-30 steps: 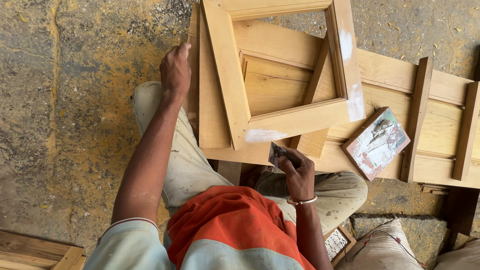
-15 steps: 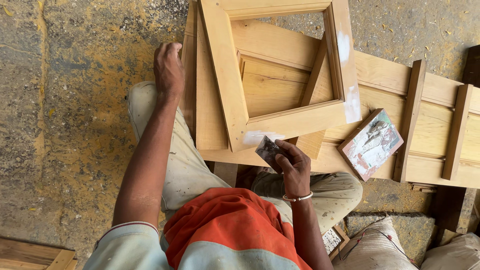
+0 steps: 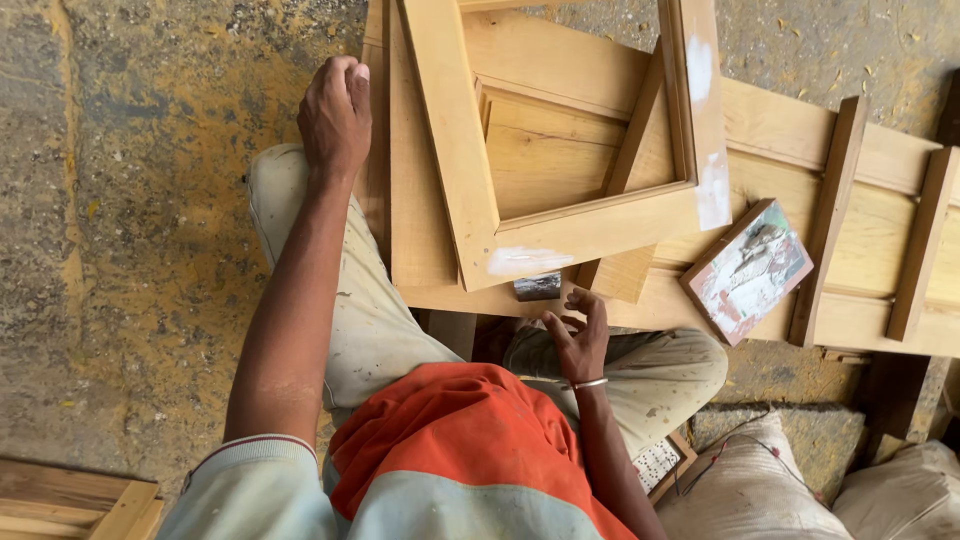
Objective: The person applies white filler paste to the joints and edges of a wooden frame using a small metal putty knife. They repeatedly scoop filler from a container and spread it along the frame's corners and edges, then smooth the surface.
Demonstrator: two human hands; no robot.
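Nearest the camera is the person's orange cloth (image 3: 450, 440) over the lap, with pale trousers (image 3: 370, 300) showing on both sides of it. Low at the left edge lies a bit of wood (image 3: 70, 500) on the floor (image 3: 130, 250), and at the lower right sit pale sacks (image 3: 800, 490).

Just beyond the cloth, the right hand (image 3: 577, 335) is half open, palm turned up and fingers curled loosely; it grasps nothing. A thin bangle (image 3: 590, 383) circles its wrist. Just beside its fingertips, a small grey scraper (image 3: 537, 287) rests at the near edge of the frame (image 3: 460, 150), beneath a smear of white filler (image 3: 525, 260) on the lower rail. Whether the fingers touch the scraper cannot be told.

The frame is pale wood, lying tilted on top of a larger panel (image 3: 860, 220) with dark cross battens. More white filler marks the frame's right rail near the corner. To the right of the frame, well apart from the right hand, a small board (image 3: 747, 270) smeared with white and reddish paste lies on the panel.

Farther out, the left arm stretches forward along the frame's left side. The left hand (image 3: 337, 115) is closed over the left edge of the stacked wood there, fingers curled down, gripping it.
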